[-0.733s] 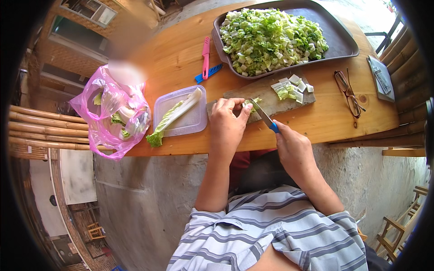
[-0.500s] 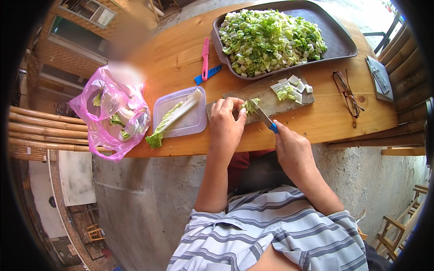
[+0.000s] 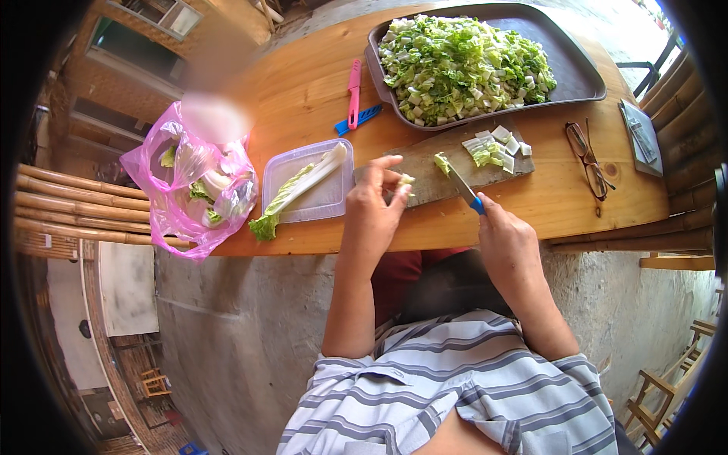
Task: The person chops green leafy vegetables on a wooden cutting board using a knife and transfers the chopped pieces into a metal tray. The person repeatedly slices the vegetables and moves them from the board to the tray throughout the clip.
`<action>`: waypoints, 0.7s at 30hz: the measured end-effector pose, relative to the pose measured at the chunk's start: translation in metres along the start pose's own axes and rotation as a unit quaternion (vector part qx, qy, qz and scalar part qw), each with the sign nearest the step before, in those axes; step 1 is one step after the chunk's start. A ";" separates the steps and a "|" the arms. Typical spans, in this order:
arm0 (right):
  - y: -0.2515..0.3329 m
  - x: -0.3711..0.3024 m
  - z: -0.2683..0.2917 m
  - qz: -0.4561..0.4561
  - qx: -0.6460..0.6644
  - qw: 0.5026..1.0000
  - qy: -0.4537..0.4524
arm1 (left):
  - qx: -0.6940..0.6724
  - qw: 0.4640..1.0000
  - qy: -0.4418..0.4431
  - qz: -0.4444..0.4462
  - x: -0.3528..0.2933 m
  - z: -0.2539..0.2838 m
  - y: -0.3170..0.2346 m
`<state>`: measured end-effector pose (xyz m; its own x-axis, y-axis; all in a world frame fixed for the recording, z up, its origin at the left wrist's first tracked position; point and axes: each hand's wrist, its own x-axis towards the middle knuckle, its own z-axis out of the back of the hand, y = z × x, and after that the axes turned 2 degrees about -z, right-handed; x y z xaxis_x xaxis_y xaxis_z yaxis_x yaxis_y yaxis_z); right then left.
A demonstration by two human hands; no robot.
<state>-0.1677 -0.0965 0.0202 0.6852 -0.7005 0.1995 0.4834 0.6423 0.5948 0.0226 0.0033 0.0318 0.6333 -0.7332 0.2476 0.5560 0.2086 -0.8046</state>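
As the knife [image 3: 461,184] slants over the chopping board [image 3: 428,183], a green cabbage scrap [image 3: 441,161] sits right by the tip of its blade. From where I stand, the right hand [image 3: 506,239] is clamped round the blue handle, the blade pointing away from the person. Well apart from it, over the board's left end, the left hand [image 3: 370,205] has its fingertips together on a small pale cabbage bit [image 3: 407,183], though the bit is so small that I can't swear to its shape. Toward the board's right end lies a little group of cut cabbage pieces [image 3: 493,149], white and light green.

Just beyond the board, a dark tray [image 3: 575,76] bears a big heap of chopped cabbage [image 3: 466,68]. Left of the hands, a long leaf [image 3: 312,180] lies across a clear plastic container [image 3: 324,199], its frilly end hanging over the rim; a pink plastic bag [image 3: 161,208] with more leaves is next to it. Farther back on the wooden table [image 3: 299,98], a pink implement [image 3: 354,87] overlaps a blue slotted piece [image 3: 367,118]. Eyeglasses [image 3: 589,158] rest off to the right.
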 end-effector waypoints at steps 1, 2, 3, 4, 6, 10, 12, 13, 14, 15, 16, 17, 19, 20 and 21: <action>-0.001 0.000 0.002 0.002 0.003 1.000 -0.006 | -0.013 1.000 0.021 0.010 0.000 -0.005 0.002; -0.002 0.001 0.003 0.004 0.006 1.000 -0.013 | 0.025 0.999 0.012 -0.027 -0.002 -0.007 0.005; -0.003 0.001 0.005 0.005 0.007 1.000 -0.019 | 0.061 0.996 0.004 -0.065 -0.003 -0.011 0.009; -0.003 0.001 0.007 0.010 0.000 0.999 -0.032 | 0.098 0.990 -0.005 -0.101 -0.004 -0.012 0.010; -0.002 0.001 0.011 0.022 -0.014 0.998 -0.056 | 0.095 0.993 -0.010 -0.075 -0.007 -0.012 0.007; 0.005 0.000 0.015 0.038 -0.016 0.997 -0.061 | 0.114 0.986 -0.050 -0.106 -0.014 -0.013 0.010; 0.010 -0.002 0.013 0.057 -0.005 0.997 -0.053 | 0.135 0.979 -0.069 -0.139 -0.015 -0.013 0.015; 0.012 -0.003 0.010 0.062 0.005 0.997 -0.046 | 0.144 0.975 -0.078 -0.152 -0.015 -0.016 0.016; 0.013 -0.005 0.004 0.067 0.015 0.997 -0.039 | 0.153 0.971 -0.087 -0.164 -0.016 -0.018 0.017; 0.015 -0.005 0.000 0.072 0.025 0.997 -0.033 | 0.148 0.972 -0.094 -0.156 -0.015 -0.020 0.019; 0.017 -0.006 -0.002 0.071 0.026 0.997 -0.029 | 0.143 0.973 -0.102 -0.149 -0.015 -0.022 0.022; 0.019 -0.007 -0.004 0.069 0.027 0.997 -0.025 | 0.138 0.974 -0.109 -0.141 -0.015 -0.023 0.024; 0.022 -0.007 -0.007 0.069 0.028 0.997 -0.019 | 0.134 0.974 -0.119 -0.142 -0.014 -0.025 0.024; 0.023 -0.007 -0.009 0.069 0.027 0.997 -0.017 | 0.132 0.973 -0.123 -0.142 -0.014 -0.026 0.024; 0.025 -0.007 -0.010 0.070 0.026 0.997 -0.015 | 0.132 0.973 -0.126 -0.140 -0.014 -0.026 0.025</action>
<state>-0.1550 -0.0730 0.0258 0.7275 -0.6140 0.3060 0.3546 0.7184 0.5985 0.0135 0.0012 -0.0055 0.5296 -0.6107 0.5887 0.8243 0.2066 -0.5272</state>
